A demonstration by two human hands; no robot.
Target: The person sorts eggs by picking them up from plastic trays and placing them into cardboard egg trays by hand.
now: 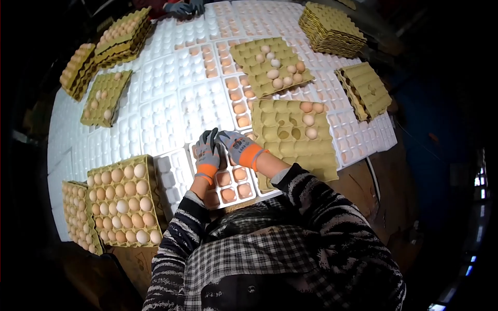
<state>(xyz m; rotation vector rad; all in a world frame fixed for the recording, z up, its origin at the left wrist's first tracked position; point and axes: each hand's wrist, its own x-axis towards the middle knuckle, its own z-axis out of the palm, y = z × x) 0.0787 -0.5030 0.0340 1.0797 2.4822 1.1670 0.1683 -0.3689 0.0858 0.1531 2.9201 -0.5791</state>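
Note:
My left hand (208, 151), in a grey glove with an orange cuff, is over the upper left of a white plastic tray (254, 196) of brown eggs (228, 195). My right hand (238, 146), gloved alike, lies beside it over the same tray's upper part. The fingertips of both hands almost meet and point down. What lies beneath them is hidden, and whether they hold an egg does not show. Right of my right hand is a yellowish pulp tray (298, 158) with a few eggs at its upper right.
A pulp tray full of eggs (120, 207) stands at the left front. Another pulp tray (246, 57) with several eggs lies farther back. Stacked pulp trays (332, 31) are at the back right. Another person's gloved hands (184, 9) are at the far edge.

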